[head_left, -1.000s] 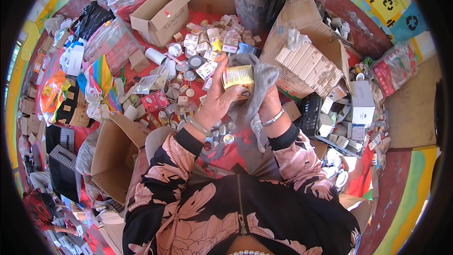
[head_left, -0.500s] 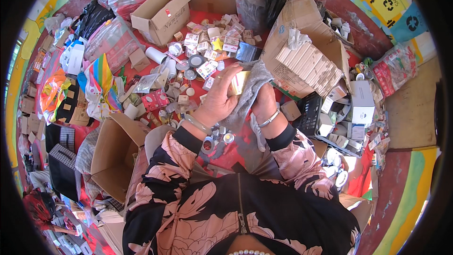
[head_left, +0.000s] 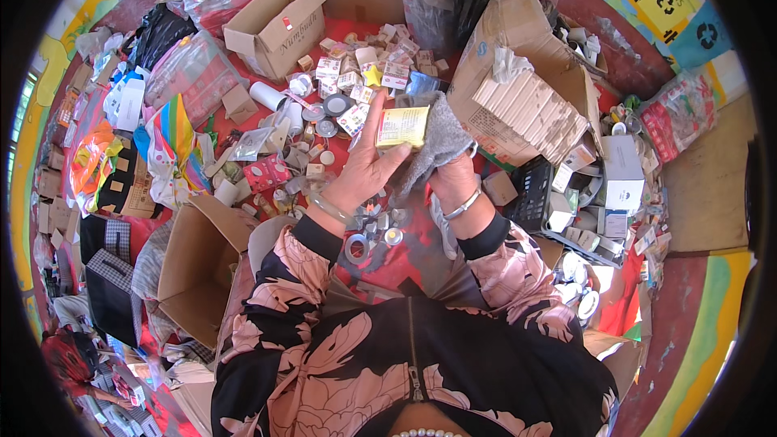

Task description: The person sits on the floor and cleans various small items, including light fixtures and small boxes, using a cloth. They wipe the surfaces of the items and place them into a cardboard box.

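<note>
My left hand (head_left: 368, 168) grips a small yellow box (head_left: 402, 126) between its thumb and fingers, with the broad printed face turned up. A grey cloth (head_left: 445, 136) is bunched in my right hand (head_left: 455, 182), the fingers partly hidden beneath it. The cloth lies against the right edge of the box, and part of it hangs down between my hands. Both hands are raised over a heap of small boxes, tins and loose pieces on the red floor covering.
Ahead stand an open carton (head_left: 279, 36) and a dark plastic bag (head_left: 453, 0). A large torn carton (head_left: 518, 89) and a black crate (head_left: 530, 194) are on the right. At my left is an open box (head_left: 198, 263). Another person's arm (head_left: 101, 395) shows at lower left.
The yellow box has turned so its broad face shows. The cloth has slid off that face to the right. My left fingers have straightened along the box.
</note>
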The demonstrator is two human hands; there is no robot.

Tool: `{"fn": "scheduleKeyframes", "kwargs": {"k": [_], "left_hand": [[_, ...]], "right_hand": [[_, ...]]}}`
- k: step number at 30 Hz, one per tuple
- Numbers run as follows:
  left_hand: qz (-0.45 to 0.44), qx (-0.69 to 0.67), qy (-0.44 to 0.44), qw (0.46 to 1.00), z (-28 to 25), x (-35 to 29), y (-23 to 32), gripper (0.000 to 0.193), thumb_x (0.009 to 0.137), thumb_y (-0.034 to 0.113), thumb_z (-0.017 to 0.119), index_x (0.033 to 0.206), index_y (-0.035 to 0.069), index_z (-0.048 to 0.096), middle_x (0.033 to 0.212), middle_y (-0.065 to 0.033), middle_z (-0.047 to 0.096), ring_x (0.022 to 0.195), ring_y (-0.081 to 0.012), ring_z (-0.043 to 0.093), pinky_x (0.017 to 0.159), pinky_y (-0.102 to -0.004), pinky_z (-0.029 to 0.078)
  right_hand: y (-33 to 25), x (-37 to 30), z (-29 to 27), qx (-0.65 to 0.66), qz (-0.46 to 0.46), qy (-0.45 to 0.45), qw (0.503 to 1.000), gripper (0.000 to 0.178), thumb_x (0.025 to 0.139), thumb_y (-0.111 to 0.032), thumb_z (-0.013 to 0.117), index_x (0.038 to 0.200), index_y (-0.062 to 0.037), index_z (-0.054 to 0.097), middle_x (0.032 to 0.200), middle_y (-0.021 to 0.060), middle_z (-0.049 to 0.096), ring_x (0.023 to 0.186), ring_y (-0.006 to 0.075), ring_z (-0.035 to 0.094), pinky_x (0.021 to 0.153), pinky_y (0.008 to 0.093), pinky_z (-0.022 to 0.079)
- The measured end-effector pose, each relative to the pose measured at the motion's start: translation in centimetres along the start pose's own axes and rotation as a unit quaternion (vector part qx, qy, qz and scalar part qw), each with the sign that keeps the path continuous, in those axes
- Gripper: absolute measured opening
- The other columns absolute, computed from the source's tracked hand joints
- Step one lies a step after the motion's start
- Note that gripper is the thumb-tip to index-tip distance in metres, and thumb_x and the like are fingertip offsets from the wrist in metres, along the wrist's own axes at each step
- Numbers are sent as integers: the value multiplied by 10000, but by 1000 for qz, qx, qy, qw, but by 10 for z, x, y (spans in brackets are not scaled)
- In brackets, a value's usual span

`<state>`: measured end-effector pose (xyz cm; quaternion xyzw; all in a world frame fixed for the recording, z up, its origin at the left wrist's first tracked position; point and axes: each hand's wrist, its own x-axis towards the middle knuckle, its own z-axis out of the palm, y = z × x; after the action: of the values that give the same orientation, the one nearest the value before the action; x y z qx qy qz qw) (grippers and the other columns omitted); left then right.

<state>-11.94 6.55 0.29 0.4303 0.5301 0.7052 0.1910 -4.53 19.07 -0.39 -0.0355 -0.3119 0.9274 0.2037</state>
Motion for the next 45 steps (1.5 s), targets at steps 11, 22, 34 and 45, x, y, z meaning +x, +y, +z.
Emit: {"fn": "scheduleKeyframes", "kwargs": {"k": [11,22,34,45], "left_hand": [[-99,-159,132,973,10,-3,-10,748,697,-25,683,1323,30,277,1240,-96,428,1151,-199,449,966,-314,389],[68,209,-89,972,-23,4,15,797,595,-27,675,1310,45,331,1268,-55,382,1182,-182,402,1006,-319,316],[-80,-50,15,995,2,-2,-11,900,677,15,635,1410,23,113,1340,-128,336,1227,-194,354,1000,-304,308],[-19,195,5,981,-16,-6,-9,579,630,-57,603,1184,11,449,1111,-109,537,1062,-199,529,910,-316,410]], "right_hand": [[-12,-10,29,-463,-130,60,875,434,799,-104,567,1213,-44,449,1184,66,527,1078,191,506,922,321,408],[-8,-14,0,-110,34,-51,992,611,707,-246,760,1213,-65,467,1057,68,597,964,170,582,856,318,487],[19,16,-55,-254,-94,77,960,386,897,-300,519,1182,-52,442,1112,90,545,952,196,578,818,320,507],[-4,-4,-11,-136,-13,-66,988,512,804,-334,651,1211,-97,451,1115,54,551,1016,189,549,878,336,465]]}}
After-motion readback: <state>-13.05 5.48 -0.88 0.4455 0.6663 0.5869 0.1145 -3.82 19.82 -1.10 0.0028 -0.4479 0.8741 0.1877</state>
